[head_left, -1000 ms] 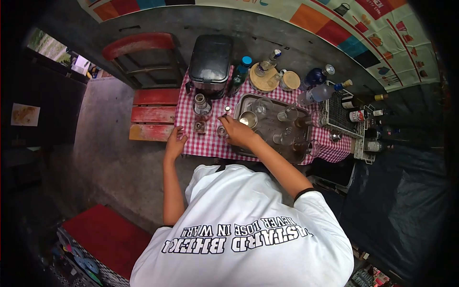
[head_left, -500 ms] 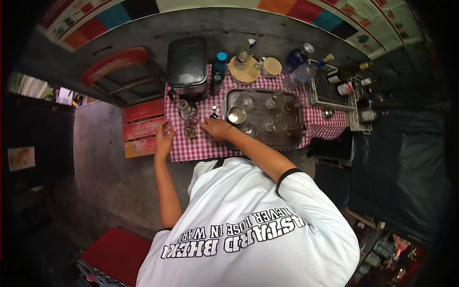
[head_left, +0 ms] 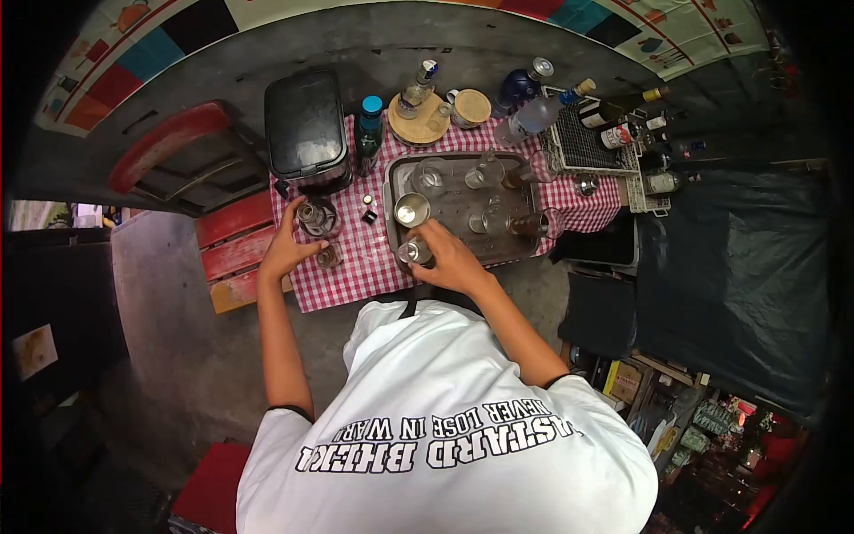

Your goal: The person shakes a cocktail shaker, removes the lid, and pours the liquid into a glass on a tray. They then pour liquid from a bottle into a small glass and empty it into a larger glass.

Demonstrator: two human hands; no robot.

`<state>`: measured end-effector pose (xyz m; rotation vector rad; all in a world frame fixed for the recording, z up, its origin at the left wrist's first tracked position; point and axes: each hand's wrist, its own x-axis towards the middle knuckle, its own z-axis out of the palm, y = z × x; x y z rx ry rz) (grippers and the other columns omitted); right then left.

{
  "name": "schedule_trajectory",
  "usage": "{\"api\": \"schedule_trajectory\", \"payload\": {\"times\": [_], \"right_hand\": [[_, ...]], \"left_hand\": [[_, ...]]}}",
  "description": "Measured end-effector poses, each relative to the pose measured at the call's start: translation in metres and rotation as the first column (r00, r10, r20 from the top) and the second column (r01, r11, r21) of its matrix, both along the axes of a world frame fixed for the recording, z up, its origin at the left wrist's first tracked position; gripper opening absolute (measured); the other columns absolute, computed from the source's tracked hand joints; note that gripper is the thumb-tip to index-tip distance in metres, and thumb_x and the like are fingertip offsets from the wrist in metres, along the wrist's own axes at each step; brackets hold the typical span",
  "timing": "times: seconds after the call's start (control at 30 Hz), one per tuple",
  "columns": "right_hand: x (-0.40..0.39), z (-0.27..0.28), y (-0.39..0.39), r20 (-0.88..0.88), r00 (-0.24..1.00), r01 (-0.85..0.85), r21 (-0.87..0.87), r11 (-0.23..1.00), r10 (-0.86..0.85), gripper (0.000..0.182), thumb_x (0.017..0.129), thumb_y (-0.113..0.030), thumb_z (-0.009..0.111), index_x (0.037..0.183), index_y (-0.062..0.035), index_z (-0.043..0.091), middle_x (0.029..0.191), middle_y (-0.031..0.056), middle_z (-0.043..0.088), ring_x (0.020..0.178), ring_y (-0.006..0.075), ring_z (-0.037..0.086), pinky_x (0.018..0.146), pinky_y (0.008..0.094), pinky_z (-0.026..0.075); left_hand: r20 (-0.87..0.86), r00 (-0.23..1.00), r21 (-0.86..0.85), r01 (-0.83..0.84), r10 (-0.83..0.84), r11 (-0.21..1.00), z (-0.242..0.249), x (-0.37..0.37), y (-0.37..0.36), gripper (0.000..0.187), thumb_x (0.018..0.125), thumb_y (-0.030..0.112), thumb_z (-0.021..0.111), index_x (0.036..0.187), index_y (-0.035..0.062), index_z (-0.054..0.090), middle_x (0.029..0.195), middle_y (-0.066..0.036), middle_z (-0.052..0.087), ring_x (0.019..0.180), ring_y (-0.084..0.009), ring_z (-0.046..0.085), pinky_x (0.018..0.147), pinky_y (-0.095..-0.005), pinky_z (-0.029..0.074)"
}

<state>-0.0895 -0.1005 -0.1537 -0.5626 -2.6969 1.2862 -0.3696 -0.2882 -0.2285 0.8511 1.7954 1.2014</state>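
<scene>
Fingers: right hand (head_left: 454, 264) grips small clear-glass cup (head_left: 411, 252), seemingly for steadiness | brown rectangular tray (head_left: 452, 214), eight-o'clock corner | left hand (head_left: 282, 253) wide beside clear-glass vessel (head_left: 324, 219), contact unclear

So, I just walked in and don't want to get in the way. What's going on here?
A person in a white shirt has the right hand around a glass at the near left corner of the tray. The left hand is at a carafe and a jar; whether it grips either is unclear. A metal cup stands in the tray.
</scene>
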Motion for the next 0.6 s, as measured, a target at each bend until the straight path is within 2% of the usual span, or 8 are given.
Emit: {"api": "schedule_trajectory", "payload": {"times": [0.17,0.27,0.3,0.33,0.47,0.53,0.6], "right_hand": [[0.009,0.013,0.003,0.024,0.993,0.114,-0.036,0.993,-0.113,0.045,0.074,-0.013,0.073,0.114,-0.0055,0.054,0.108,0.0139,0.055,0.104,0.0365,0.057,0.087,0.0441,0.048],[0.012,0.000,0.005,-0.046,0.985,0.163,-0.035,0.986,-0.165,0.044,0.074,-0.013,0.073,0.113,-0.0054,0.054,0.107,0.0136,0.054,0.101,0.0362,0.058,0.084,0.0428,0.048],[0.013,0.003,0.005,-0.031,0.985,0.169,-0.026,0.985,-0.170,0.044,0.074,-0.014,0.073,0.113,-0.0053,0.054,0.105,0.0135,0.054,0.098,0.0358,0.058,0.081,0.0421,0.048],[0.015,0.002,0.005,-0.032,0.985,0.167,-0.027,0.986,-0.168,0.044,0.074,-0.014,0.073,0.113,-0.0053,0.054,0.105,0.0135,0.054,0.098,0.0358,0.058,0.081,0.0421,0.048],[0.014,0.007,0.010,-0.001,0.986,0.165,-0.027,0.986,-0.165,0.045,0.074,-0.015,0.074,0.113,-0.0058,0.054,0.103,0.0132,0.053,0.095,0.0357,0.058,0.080,0.0423,0.048],[0.012,0.007,0.013,0.040,0.986,0.165,-0.038,0.986,-0.164,0.045,0.073,-0.015,0.074,0.113,-0.0060,0.054,0.103,0.0130,0.053,0.094,0.0358,0.059,0.079,0.0426,0.048],[0.009,0.005,0.016,-0.109,0.983,0.148,0.012,0.989,-0.146,0.044,0.075,-0.012,0.074,0.114,-0.0052,0.054,0.100,0.0097,0.050,0.085,0.0245,0.055,0.075,0.0334,0.046]], "left_hand": [[0.054,0.998,0.021,0.036,-0.038,0.999,0.001,0.004,0.011,0.100,0.063,0.007,0.088,0.147,0.0104,0.034,0.132,-0.012,0.055,0.124,-0.0216,0.052,0.106,-0.0345,0.042],[0.028,0.999,-0.003,0.040,-0.040,0.999,0.001,0.000,0.015,0.097,0.064,0.005,0.088,0.145,0.0076,0.034,0.132,-0.011,0.054,0.123,-0.0200,0.052,0.104,-0.0335,0.043],[-0.063,0.995,0.024,0.076,-0.075,0.997,0.000,-0.002,0.017,0.096,0.064,0.005,0.088,0.144,0.0059,0.034,0.133,-0.010,0.054,0.123,-0.0197,0.052,0.105,-0.0333,0.043],[-0.064,0.995,0.024,0.074,-0.073,0.997,-0.001,-0.002,0.018,0.096,0.064,0.005,0.088,0.144,0.0059,0.034,0.133,-0.010,0.054,0.123,-0.0197,0.052,0.105,-0.0333,0.043],[-0.008,0.995,0.061,0.097,-0.097,0.993,-0.010,-0.003,0.022,0.100,0.062,0.007,0.089,0.144,0.0056,0.033,0.135,-0.012,0.052,0.125,-0.0230,0.052,0.106,-0.0345,0.042],[-0.147,0.987,0.048,0.078,-0.071,0.996,-0.017,-0.004,0.020,0.104,0.060,0.011,0.091,0.145,0.0064,0.030,0.136,-0.015,0.052,0.125,-0.0266,0.053,0.107,-0.0364,0.042],[-0.131,0.991,0.067,0.044,-0.035,0.997,-0.022,-0.002,0.017,0.105,0.059,0.014,0.092,0.144,0.0067,0.030,0.135,-0.016,0.053,0.125,-0.0290,0.053,0.106,-0.0380,0.043]]}}
